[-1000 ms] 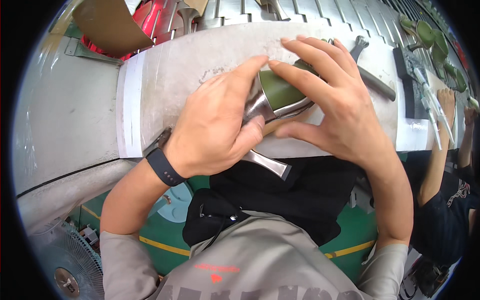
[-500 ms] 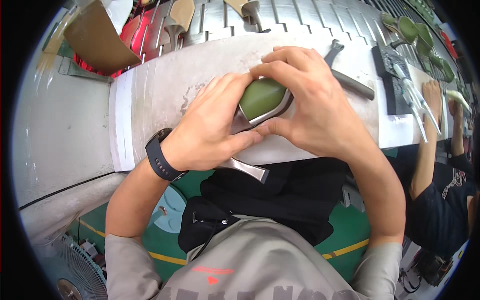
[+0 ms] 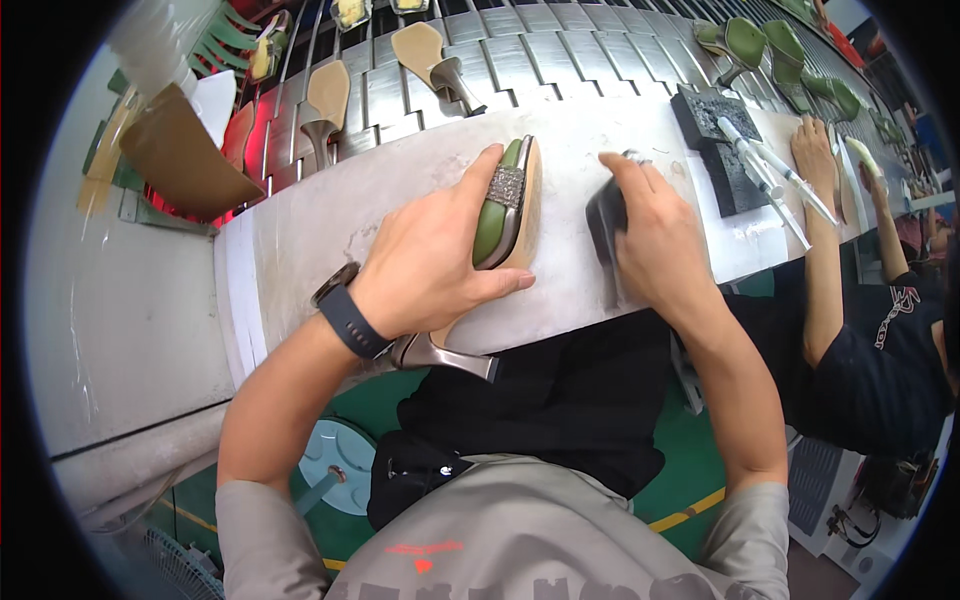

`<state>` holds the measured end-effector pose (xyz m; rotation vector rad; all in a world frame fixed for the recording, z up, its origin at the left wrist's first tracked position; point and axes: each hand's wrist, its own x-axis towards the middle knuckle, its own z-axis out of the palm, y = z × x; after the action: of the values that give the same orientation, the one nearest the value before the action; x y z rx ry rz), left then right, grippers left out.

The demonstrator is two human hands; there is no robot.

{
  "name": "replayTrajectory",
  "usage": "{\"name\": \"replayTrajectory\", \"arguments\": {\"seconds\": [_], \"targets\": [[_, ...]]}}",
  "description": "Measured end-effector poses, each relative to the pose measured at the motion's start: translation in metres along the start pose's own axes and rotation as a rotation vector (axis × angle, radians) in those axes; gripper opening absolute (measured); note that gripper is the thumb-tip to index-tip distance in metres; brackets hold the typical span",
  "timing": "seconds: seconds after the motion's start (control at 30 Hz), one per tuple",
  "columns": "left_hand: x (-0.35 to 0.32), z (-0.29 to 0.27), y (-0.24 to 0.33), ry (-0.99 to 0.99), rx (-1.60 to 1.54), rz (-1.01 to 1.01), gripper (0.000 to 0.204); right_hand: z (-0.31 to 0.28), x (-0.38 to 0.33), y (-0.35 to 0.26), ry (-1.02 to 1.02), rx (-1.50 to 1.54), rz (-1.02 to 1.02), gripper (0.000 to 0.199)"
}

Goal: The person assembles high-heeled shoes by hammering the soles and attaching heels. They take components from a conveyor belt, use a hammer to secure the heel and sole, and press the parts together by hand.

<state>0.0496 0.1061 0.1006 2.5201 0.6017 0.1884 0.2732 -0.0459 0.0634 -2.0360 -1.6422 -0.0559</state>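
- The pale worktable (image 3: 565, 200) runs across the middle of the frame; its far side meets a slatted metal conveyor (image 3: 560, 62), which spans the top.
- The wearer's grey shirt (image 3: 500, 510) fills the bottom centre. It bears small red print above large dark lettering, cut off by the lower edge.
- Left hand (image 3: 430, 255), centre: fingers wrapped over the upper, thumb stretched toward the sole side, grasping the shoe.
- Right hand (image 3: 660, 235), right of centre: blurred, its fingers curled around something dark.
- The green high-heeled shoe (image 3: 490, 235) is at the centre, under the left hand, tipped with its tan sole toward the right. Its metallic heel (image 3: 455, 358) juts past the table's near edge, probably because it would not lie flat on the top; the palm seems to keep the shoe from rolling.
- The dark tool (image 3: 604, 225), right of centre, is in the right hand, well apart from the shoe; too smeared to identify.
- A black block (image 3: 725, 165), upper right, carries white syringe-like tubes (image 3: 765, 170), perhaps propped there to keep their tips off the table.
- A dark watch (image 3: 352, 318) circles the left wrist; no legible marking shows.
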Motion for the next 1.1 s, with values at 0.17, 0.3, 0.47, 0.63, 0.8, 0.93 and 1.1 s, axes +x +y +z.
{"name": "replayTrajectory", "arguments": {"seconds": [0.17,0.3,0.47,0.63,0.8,0.93,1.1], "targets": [[0.002,-0.001,0.001,-0.011,-0.028,0.026,0.117,-0.023,-0.013,-0.037,0.048,1.007,0.333,0.033],[0.005,0.005,-0.003,0.048,-0.073,0.135,0.12,0.003,-0.002,-0.038,0.017,1.621,0.535,0.03],[0.006,-0.002,-0.004,0.024,-0.048,0.12,0.119,-0.031,0.013,-0.053,-0.141,1.166,0.337,0.026],[0.006,-0.008,-0.007,-0.046,-0.073,0.078,0.119,-0.035,0.036,-0.047,-0.229,1.108,0.375,0.025],[0.005,-0.01,-0.008,-0.081,-0.059,0.077,0.119,-0.036,0.052,-0.042,-0.223,1.089,0.361,0.024],[0.003,-0.013,-0.009,-0.097,-0.047,0.087,0.12,-0.023,0.077,-0.032,-0.134,0.967,0.316,0.021],[0.004,-0.013,-0.015,-0.106,-0.108,0.081,0.12,-0.019,0.075,-0.031,-0.129,1.055,0.372,0.023]]}}
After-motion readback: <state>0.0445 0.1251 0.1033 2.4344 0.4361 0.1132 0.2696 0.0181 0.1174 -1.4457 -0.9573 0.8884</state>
